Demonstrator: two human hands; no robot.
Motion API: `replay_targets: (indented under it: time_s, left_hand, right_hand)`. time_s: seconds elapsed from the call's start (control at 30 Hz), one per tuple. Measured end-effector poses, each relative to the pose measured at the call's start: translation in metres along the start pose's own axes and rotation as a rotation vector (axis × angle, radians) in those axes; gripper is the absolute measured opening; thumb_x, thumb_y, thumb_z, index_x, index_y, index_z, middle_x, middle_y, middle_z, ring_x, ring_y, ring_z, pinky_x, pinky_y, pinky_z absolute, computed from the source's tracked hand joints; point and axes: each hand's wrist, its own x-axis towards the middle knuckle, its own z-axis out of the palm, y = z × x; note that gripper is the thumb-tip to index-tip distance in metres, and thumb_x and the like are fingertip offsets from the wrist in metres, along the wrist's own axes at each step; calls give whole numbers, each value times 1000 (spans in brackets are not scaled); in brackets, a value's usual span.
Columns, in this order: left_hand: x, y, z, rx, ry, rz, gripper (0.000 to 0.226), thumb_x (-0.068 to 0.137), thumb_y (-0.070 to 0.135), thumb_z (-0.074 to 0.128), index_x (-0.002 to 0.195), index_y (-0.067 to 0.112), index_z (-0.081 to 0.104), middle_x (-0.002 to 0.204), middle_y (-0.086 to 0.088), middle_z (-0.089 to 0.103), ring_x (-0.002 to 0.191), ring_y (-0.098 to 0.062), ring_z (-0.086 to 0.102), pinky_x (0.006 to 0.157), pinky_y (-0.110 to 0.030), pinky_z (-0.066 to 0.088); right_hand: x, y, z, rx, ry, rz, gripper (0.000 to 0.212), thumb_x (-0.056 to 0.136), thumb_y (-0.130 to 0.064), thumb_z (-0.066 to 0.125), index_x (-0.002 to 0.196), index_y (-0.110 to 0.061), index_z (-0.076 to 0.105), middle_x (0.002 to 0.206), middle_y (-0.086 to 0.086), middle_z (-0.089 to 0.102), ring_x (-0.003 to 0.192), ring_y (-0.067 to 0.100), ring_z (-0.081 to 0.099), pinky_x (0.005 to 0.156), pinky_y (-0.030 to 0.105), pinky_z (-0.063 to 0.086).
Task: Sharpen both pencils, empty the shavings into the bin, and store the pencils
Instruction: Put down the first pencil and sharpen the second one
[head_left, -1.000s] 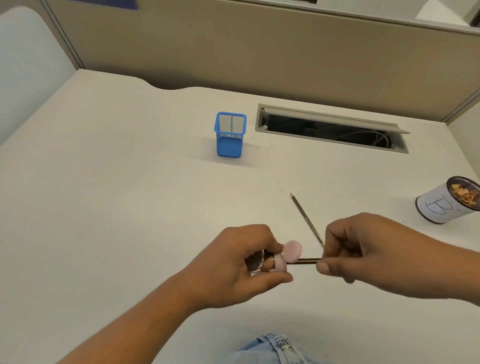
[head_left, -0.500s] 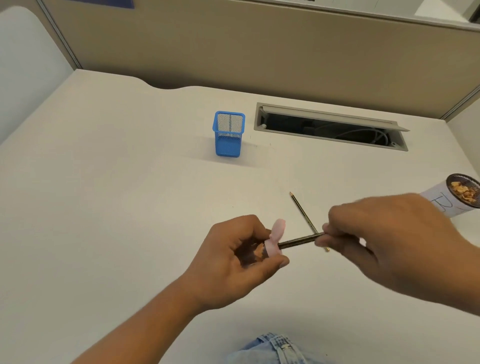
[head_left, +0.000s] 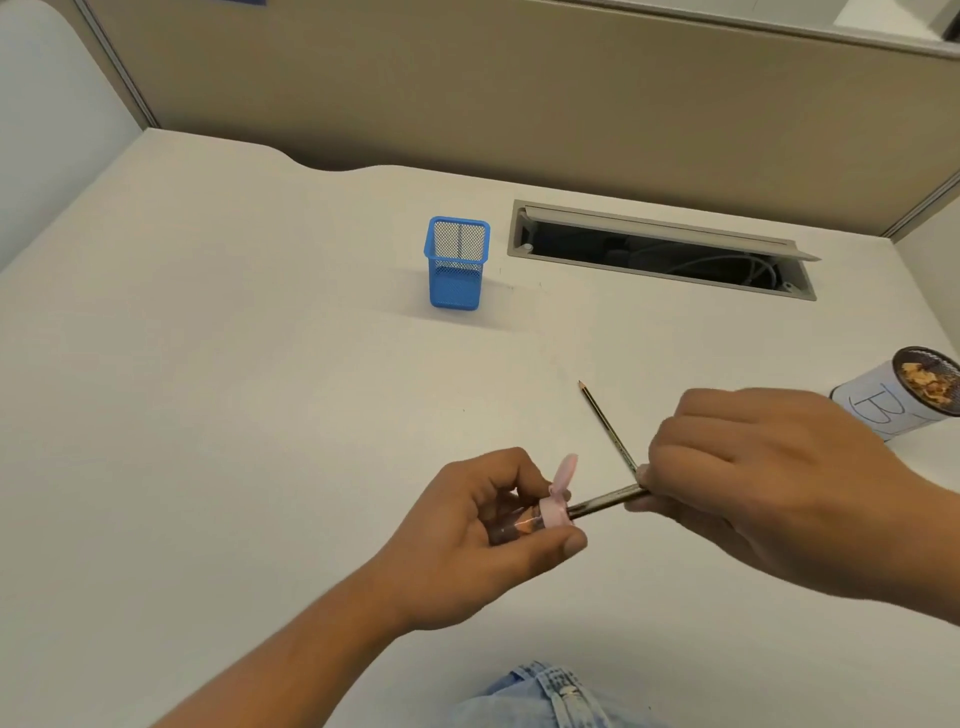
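My left hand (head_left: 485, 535) grips a small pink sharpener (head_left: 550, 512) with a clear shavings cup and its flap lid tipped up. A dark pencil (head_left: 605, 503) is pushed into it, and my right hand (head_left: 763, 483) pinches the pencil's other end. A second pencil (head_left: 605, 426) lies on the white desk (head_left: 234, 389) just beyond, tip pointing away, its near end hidden behind my right hand. A blue mesh pencil holder (head_left: 457, 264) stands upright further back. A white-wrapped bin (head_left: 893, 402) marked B holds shavings at the right edge.
An open cable slot (head_left: 660, 249) with wires is cut into the desk behind the holder. Beige partition walls (head_left: 519, 88) close off the back and left. My denim-clad lap (head_left: 545, 696) shows at the desk's near edge.
My right hand has rolled over, turning the pencil in the sharpener. The pencil now angles up to the right, and the sharpener's lid has swung more upright.
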Motion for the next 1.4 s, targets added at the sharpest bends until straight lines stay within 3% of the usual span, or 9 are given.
replay_targets:
  time_s: [0.13, 0.3, 0.53, 0.67, 0.87, 0.97, 1.13, 1.23, 1.4]
  left_hand:
    - [0, 2, -4, 292, 54, 229, 22, 81, 20, 78, 79, 23, 56, 62, 11, 53, 57, -10, 47, 55, -29, 48]
    - [3, 0, -13, 806, -117, 518, 16, 87, 29, 71, 90, 21, 58, 81, 10, 54, 63, -1, 44, 56, -13, 36]
    - [0, -5, -5, 349, 23, 172, 24, 78, 30, 78, 78, 34, 54, 63, 17, 50, 56, -5, 43, 58, -21, 40]
    - [0, 4, 0, -65, 49, 1, 19, 74, 22, 80, 72, 25, 61, 71, 9, 65, 57, -7, 51, 60, -21, 45]
    - [-2, 4, 7, -300, -2, -62, 20, 75, 10, 77, 71, 18, 60, 69, 9, 65, 47, -3, 44, 45, -11, 36]
    - [-4, 0, 5, -13, 72, 49, 20, 76, 14, 79, 75, 20, 60, 70, 10, 64, 56, -5, 50, 56, -16, 44]
    - [5, -9, -15, 874, -52, 623, 15, 91, 29, 67, 94, 21, 55, 85, 6, 61, 64, -13, 59, 50, -27, 52]
    - [6, -10, -16, 846, -47, 613, 16, 90, 29, 68, 94, 20, 55, 87, 5, 62, 69, -10, 63, 52, -26, 52]
    - [5, -16, -20, 517, 116, 386, 26, 81, 23, 77, 84, 30, 52, 73, 10, 56, 57, -3, 45, 55, -13, 37]
  right_hand:
    - [2, -10, 4, 241, -115, 252, 31, 94, -48, 52, 69, -29, 50, 56, -7, 53, 48, 14, 45, 39, 33, 40]
    - [11, -15, 4, 1308, -594, 980, 38, 81, -30, 78, 57, -20, 51, 50, -2, 54, 43, 11, 38, 42, 21, 28]
    - [10, -13, -2, 147, -287, 499, 40, 80, -76, 44, 95, -39, 52, 72, -23, 60, 68, 4, 60, 56, 26, 46]
    - [-1, -3, 6, -17, 132, 138, 32, 94, -45, 60, 83, -16, 69, 70, 0, 66, 55, 28, 57, 46, 35, 44]
    - [-1, 6, 7, -78, 233, -76, 12, 91, -18, 69, 82, -10, 70, 75, 6, 69, 54, 28, 55, 43, 37, 44]
    - [-5, 0, 6, 57, 79, 33, 15, 95, -30, 62, 82, -21, 63, 68, -4, 65, 52, 23, 52, 39, 34, 41]
    - [5, -18, 5, 1065, -440, 890, 32, 88, -43, 66, 62, -25, 58, 49, -9, 52, 48, 11, 36, 51, 26, 30]
    - [10, -15, 4, 1071, -584, 874, 35, 93, -46, 58, 68, -22, 65, 46, -8, 51, 48, 13, 37, 53, 26, 32]
    - [8, -20, 5, 942, -446, 847, 33, 93, -54, 49, 76, -31, 65, 50, -7, 48, 46, 9, 37, 50, 24, 34]
